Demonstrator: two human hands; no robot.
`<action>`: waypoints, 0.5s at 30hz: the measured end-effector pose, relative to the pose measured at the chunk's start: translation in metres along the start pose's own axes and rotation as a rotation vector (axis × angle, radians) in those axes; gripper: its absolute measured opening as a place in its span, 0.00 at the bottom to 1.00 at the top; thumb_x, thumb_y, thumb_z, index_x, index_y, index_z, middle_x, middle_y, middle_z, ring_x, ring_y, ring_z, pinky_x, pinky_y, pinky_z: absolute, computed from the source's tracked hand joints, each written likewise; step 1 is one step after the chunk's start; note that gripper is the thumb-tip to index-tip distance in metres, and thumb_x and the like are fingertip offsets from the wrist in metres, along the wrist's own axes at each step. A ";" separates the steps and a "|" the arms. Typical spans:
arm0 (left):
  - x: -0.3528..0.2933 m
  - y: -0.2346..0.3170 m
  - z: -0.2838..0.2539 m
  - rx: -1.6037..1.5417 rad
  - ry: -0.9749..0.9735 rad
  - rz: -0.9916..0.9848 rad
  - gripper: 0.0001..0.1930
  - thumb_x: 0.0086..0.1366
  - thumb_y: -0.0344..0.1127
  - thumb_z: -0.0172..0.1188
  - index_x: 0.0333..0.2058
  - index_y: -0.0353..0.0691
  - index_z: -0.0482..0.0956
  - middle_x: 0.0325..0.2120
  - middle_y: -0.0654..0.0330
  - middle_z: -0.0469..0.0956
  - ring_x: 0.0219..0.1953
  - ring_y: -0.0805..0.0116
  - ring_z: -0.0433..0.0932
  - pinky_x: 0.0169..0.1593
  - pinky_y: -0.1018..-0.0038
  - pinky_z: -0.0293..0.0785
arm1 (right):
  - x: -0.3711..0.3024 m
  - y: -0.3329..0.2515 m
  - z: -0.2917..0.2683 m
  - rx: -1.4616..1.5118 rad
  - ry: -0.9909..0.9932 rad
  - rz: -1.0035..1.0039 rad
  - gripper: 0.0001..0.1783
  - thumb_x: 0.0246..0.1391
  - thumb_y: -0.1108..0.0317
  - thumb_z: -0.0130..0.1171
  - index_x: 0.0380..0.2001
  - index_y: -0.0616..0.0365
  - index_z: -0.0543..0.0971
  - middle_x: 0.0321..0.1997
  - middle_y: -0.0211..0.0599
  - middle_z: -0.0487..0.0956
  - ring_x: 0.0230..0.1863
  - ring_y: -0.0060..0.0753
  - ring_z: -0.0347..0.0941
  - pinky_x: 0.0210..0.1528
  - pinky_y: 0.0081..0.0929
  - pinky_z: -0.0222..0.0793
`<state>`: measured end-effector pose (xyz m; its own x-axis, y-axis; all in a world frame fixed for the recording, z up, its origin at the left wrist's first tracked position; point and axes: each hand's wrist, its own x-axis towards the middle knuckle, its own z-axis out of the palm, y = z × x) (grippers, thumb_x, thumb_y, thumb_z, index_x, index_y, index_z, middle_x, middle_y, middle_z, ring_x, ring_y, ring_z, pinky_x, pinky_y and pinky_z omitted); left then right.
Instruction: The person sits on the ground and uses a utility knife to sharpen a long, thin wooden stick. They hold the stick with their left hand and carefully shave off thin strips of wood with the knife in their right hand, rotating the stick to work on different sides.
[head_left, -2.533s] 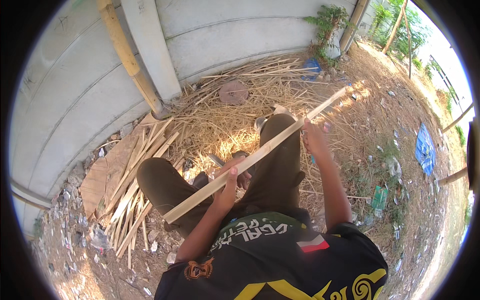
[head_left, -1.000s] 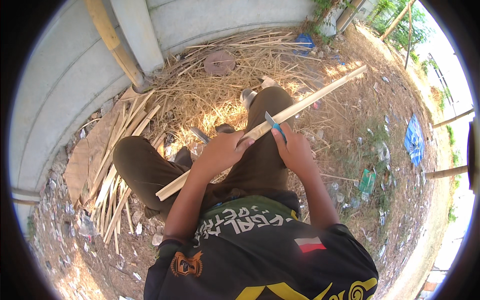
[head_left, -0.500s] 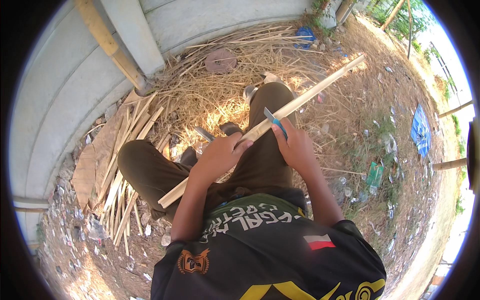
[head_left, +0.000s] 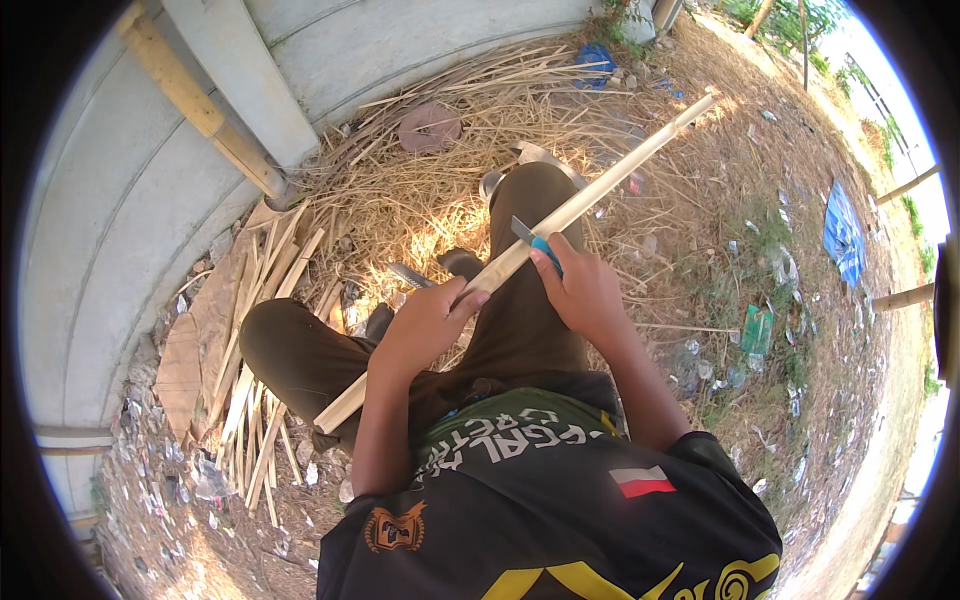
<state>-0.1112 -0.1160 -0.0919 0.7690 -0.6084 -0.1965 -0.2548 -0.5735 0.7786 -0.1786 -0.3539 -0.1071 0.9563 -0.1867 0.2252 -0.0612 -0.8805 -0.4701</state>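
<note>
A long pale bamboo strip [head_left: 612,184] lies slantwise across my lap, from my left hip up past my right knee. My left hand [head_left: 425,322] is closed around its lower middle, thumb on top. In my right hand [head_left: 583,288] is a cutter knife [head_left: 546,252] with a blue handle. Its short grey blade rests against the strip, a little beyond my left hand. Part of my grip on the handle is hidden behind the fingers. Just past my left hand, a serrated-looking metal blade [head_left: 410,276] shows between my legs; its other end is hidden.
Split strips [head_left: 262,440] lie on brown cardboard [head_left: 180,368] at my left. Ahead, shavings [head_left: 370,190] and long slats [head_left: 460,85] cover the ground before a grey wall [head_left: 130,210]. A round brownish object [head_left: 430,127] sits there. Litter and a blue sheet [head_left: 843,235] are at right.
The whole view has shifted slightly. Both hands keep their hold, and the cutter knife stays against the bamboo strip at nearly the same spot.
</note>
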 end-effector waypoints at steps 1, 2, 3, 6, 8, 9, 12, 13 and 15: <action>0.000 0.000 0.001 -0.006 0.005 0.002 0.25 0.75 0.55 0.56 0.35 0.34 0.76 0.22 0.47 0.75 0.27 0.51 0.76 0.35 0.59 0.69 | 0.000 0.000 0.000 0.000 -0.003 0.003 0.18 0.72 0.49 0.51 0.47 0.53 0.76 0.21 0.50 0.80 0.26 0.62 0.79 0.29 0.57 0.71; 0.000 -0.002 0.001 -0.013 -0.001 0.000 0.25 0.75 0.55 0.56 0.34 0.34 0.76 0.22 0.48 0.75 0.26 0.52 0.75 0.35 0.60 0.69 | 0.000 -0.001 -0.001 0.003 -0.006 0.007 0.18 0.72 0.49 0.51 0.47 0.53 0.76 0.21 0.50 0.79 0.25 0.62 0.79 0.28 0.57 0.71; 0.000 -0.005 0.001 -0.021 -0.007 -0.002 0.25 0.75 0.55 0.56 0.34 0.34 0.76 0.21 0.48 0.75 0.26 0.54 0.74 0.35 0.60 0.68 | -0.001 -0.002 -0.001 0.005 -0.009 0.011 0.18 0.72 0.49 0.51 0.46 0.53 0.76 0.21 0.50 0.79 0.25 0.62 0.79 0.28 0.57 0.71; -0.001 -0.008 0.003 -0.043 -0.014 -0.014 0.24 0.75 0.54 0.57 0.34 0.33 0.75 0.21 0.49 0.73 0.24 0.56 0.71 0.34 0.61 0.67 | -0.001 -0.003 -0.001 -0.022 -0.001 0.000 0.18 0.72 0.49 0.51 0.45 0.53 0.75 0.20 0.49 0.79 0.24 0.61 0.78 0.27 0.56 0.71; -0.001 -0.009 0.003 -0.057 -0.014 -0.026 0.24 0.75 0.53 0.57 0.33 0.33 0.75 0.20 0.50 0.72 0.24 0.59 0.70 0.34 0.62 0.67 | -0.001 -0.007 -0.005 -0.012 -0.023 0.014 0.18 0.72 0.49 0.51 0.45 0.54 0.76 0.21 0.51 0.79 0.25 0.63 0.78 0.28 0.56 0.70; -0.001 -0.010 0.004 -0.065 -0.014 -0.032 0.24 0.75 0.53 0.57 0.33 0.33 0.75 0.20 0.51 0.72 0.24 0.60 0.69 0.33 0.63 0.67 | -0.001 -0.009 -0.006 -0.006 -0.036 0.021 0.19 0.73 0.49 0.51 0.44 0.54 0.76 0.21 0.52 0.79 0.26 0.64 0.78 0.28 0.56 0.69; -0.001 -0.013 0.006 -0.099 -0.020 -0.041 0.25 0.75 0.53 0.58 0.33 0.33 0.74 0.19 0.54 0.69 0.24 0.65 0.67 0.32 0.64 0.66 | -0.001 -0.009 -0.006 -0.012 -0.019 0.010 0.19 0.73 0.49 0.51 0.44 0.54 0.76 0.20 0.52 0.78 0.25 0.63 0.77 0.27 0.56 0.69; 0.000 -0.015 0.007 -0.113 -0.023 -0.042 0.25 0.75 0.53 0.58 0.33 0.33 0.74 0.19 0.55 0.68 0.24 0.67 0.66 0.32 0.65 0.65 | -0.001 -0.008 -0.005 -0.015 -0.015 0.009 0.19 0.72 0.49 0.51 0.44 0.54 0.76 0.20 0.52 0.78 0.25 0.63 0.77 0.27 0.56 0.69; -0.001 -0.020 0.008 -0.150 -0.034 -0.047 0.24 0.75 0.53 0.58 0.32 0.33 0.74 0.19 0.56 0.67 0.24 0.70 0.65 0.32 0.66 0.65 | -0.002 -0.007 -0.003 -0.020 -0.006 0.008 0.19 0.72 0.49 0.51 0.44 0.54 0.76 0.20 0.51 0.78 0.24 0.63 0.77 0.26 0.56 0.68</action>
<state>-0.1113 -0.1083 -0.1120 0.7567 -0.6028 -0.2530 -0.1264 -0.5146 0.8481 -0.1809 -0.3486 -0.1013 0.9575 -0.1910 0.2163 -0.0743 -0.8875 -0.4547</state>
